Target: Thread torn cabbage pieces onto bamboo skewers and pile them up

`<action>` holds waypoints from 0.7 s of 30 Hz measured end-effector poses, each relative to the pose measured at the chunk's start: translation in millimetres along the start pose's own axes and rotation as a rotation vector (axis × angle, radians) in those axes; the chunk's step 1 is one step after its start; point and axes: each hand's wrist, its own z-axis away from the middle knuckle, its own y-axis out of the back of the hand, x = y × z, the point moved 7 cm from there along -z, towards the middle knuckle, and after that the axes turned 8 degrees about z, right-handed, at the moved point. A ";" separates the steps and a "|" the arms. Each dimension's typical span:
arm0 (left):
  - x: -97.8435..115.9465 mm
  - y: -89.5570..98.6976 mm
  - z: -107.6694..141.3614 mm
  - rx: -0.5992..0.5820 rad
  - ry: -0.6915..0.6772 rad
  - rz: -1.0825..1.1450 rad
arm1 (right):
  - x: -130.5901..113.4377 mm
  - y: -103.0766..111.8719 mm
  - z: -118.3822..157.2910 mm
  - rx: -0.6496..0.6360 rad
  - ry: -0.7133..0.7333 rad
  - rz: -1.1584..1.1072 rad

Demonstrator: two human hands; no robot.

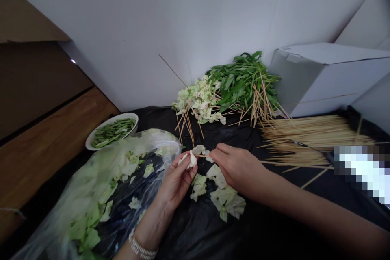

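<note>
Between the fingers of my left hand (179, 178) is a folded piece of pale cabbage leaf (191, 160). My right hand (236, 166) is closed around a thin bamboo skewer (202, 155), whose front end meets the cabbage; whether it has pierced the leaf I cannot tell. Just below my right hand, loose cabbage leaves (228, 201) lie on the black plastic sheet (189, 227). Left of my left hand, a clear plastic bag (100, 170) lies spread with more cabbage pieces (88, 223) in it.
Skewered cabbage (198, 97) and skewered leafy greens (240, 79) are heaped against the white wall. Many bare skewers (307, 130) lie at the right, before a white box (329, 73). A white bowl (136, 124) of cut green vegetables stands left. A blurred bright device (362, 174) is at far right.
</note>
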 end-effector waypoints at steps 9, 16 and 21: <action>1.1 1.0 0.5 -0.006 -0.032 -0.037 | -5.4 -7.1 1.2 -0.030 0.017 -0.057; -0.1 0.9 0.6 -0.007 -0.042 -0.043 | -6.3 -15.2 1.8 -0.070 0.005 -0.081; -1.8 0.9 2.0 0.009 -0.026 -0.032 | -7.4 -17.0 1.3 -0.072 -0.008 -0.106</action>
